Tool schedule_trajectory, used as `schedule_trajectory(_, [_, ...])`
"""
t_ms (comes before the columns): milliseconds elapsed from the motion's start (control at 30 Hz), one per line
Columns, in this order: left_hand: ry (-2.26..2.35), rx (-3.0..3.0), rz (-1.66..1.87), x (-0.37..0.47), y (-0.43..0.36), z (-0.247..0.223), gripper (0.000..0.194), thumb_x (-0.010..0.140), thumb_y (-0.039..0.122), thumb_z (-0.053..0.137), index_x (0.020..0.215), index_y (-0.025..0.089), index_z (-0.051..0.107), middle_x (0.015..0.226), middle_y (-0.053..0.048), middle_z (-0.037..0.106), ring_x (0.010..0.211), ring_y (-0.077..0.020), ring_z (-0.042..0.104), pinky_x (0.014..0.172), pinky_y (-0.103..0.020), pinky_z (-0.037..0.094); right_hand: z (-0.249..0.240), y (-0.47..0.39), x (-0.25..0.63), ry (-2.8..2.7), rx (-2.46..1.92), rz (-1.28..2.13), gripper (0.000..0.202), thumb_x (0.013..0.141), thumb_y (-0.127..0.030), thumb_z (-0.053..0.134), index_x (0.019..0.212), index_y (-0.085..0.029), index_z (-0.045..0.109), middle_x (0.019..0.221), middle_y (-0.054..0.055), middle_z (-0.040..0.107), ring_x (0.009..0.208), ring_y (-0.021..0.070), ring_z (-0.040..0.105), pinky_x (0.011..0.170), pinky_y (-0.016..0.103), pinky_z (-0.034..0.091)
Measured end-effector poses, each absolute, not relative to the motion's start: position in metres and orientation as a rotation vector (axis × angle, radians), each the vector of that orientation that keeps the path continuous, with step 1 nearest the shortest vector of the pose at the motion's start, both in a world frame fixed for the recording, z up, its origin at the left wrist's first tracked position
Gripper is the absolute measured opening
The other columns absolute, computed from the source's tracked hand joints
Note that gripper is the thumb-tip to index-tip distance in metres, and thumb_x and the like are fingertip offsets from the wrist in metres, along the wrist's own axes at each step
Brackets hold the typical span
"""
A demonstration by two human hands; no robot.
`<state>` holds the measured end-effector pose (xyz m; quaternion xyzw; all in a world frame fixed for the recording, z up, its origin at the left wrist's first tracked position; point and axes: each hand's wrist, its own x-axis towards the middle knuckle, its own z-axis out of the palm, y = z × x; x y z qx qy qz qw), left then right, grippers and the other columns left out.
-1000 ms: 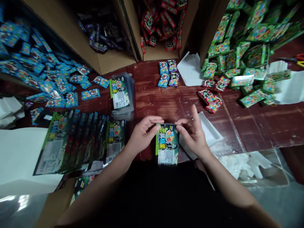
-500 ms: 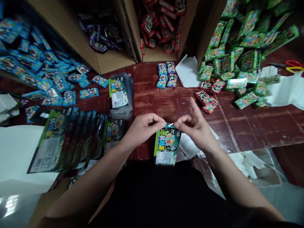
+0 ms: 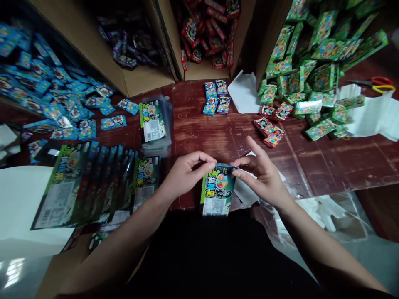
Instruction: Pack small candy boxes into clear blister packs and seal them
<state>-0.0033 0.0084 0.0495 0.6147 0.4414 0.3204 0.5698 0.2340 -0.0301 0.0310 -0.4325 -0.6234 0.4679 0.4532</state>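
Observation:
A green and black printed candy packet [image 3: 217,191] is upright at the table's near edge, against my dark clothing. My left hand [image 3: 195,172] pinches its top left corner between thumb and fingers. At the top right corner, my right hand [image 3: 260,176] has its thumb and a bent finger closed on the edge, while another finger points up and away. A blue strip shows along the packet's top between the hands. Left of my left hand stand several filled candy packets [image 3: 67,182] in a row, with another packet [image 3: 146,176] at the row's end.
Beyond lie a stack of printed bags [image 3: 153,122], four-up small blue and purple boxes [image 3: 216,97], and red boxes [image 3: 269,131]. Cartons hold purple boxes [image 3: 124,52] and red ones [image 3: 205,33]. Blue boxes [image 3: 62,104] and green boxes [image 3: 311,74] spill out at the sides. Scissors [image 3: 382,85] lie far right.
My right hand has slid slightly right and down along the packet's top edge. The shiny strip between my fingertips now lies flatter. My left hand keeps its pinch.

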Motion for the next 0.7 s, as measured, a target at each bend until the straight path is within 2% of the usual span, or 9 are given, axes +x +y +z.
schedule_trajectory(67, [1.118,1.464,0.752,-0.001,0.012,0.054,0.016,0.091,0.034,0.067,0.092,0.019,0.072,0.092,-0.004,0.074,0.086,-0.0165,0.067,0.080,-0.030,0.053,0.032,-0.030,0.232,-1.530,-1.072,1.139,0.085,0.091,-0.033,0.072,0.160,-0.037,0.022,0.106,0.003,0.071,0.095,0.0214,0.070,0.093,0.047,0.060])
schedule_trajectory(200, [1.133,1.482,0.720,0.003,0.017,0.057,0.018,0.090,0.035,0.069,0.090,0.018,0.074,0.091,-0.004,0.076,0.083,-0.0170,0.068,0.078,-0.030,0.053,0.034,-0.025,0.226,-1.404,-1.129,1.110,0.082,0.091,-0.035,0.072,0.159,-0.037,0.025,0.092,0.000,0.070,0.081,0.0191,0.067,0.079,0.041,0.061])
schedule_trajectory(400, [1.081,1.501,0.691,0.001,0.016,0.057,0.021,0.088,0.040,0.071,0.094,0.020,0.076,0.094,-0.004,0.078,0.088,-0.0185,0.071,0.083,-0.032,0.056,0.028,-0.012,0.226,-1.443,-1.147,1.039,0.080,0.092,-0.039,0.070,0.158,-0.036,0.026,0.087,0.000,0.070,0.075,0.0191,0.066,0.071,0.039,0.060])
schedule_trajectory(600, [1.032,1.411,0.722,-0.004,0.012,0.049,0.023,0.079,0.030,0.081,0.098,0.019,0.074,0.098,-0.004,0.078,0.086,-0.0178,0.073,0.079,-0.031,0.059,0.028,-0.020,0.230,-1.587,-1.124,0.955,0.075,0.092,-0.033,0.071,0.156,-0.036,0.032,0.093,0.001,0.071,0.081,0.0193,0.068,0.074,0.039,0.062])
schedule_trajectory(700, [0.993,1.407,0.756,-0.006,0.008,0.044,0.022,0.079,0.027,0.081,0.098,0.019,0.074,0.104,-0.005,0.077,0.092,-0.0173,0.072,0.084,-0.031,0.059,0.026,-0.033,0.232,-1.609,-1.103,0.992,0.076,0.091,-0.028,0.072,0.156,-0.037,0.033,0.101,0.002,0.071,0.089,0.0199,0.069,0.075,0.037,0.063])
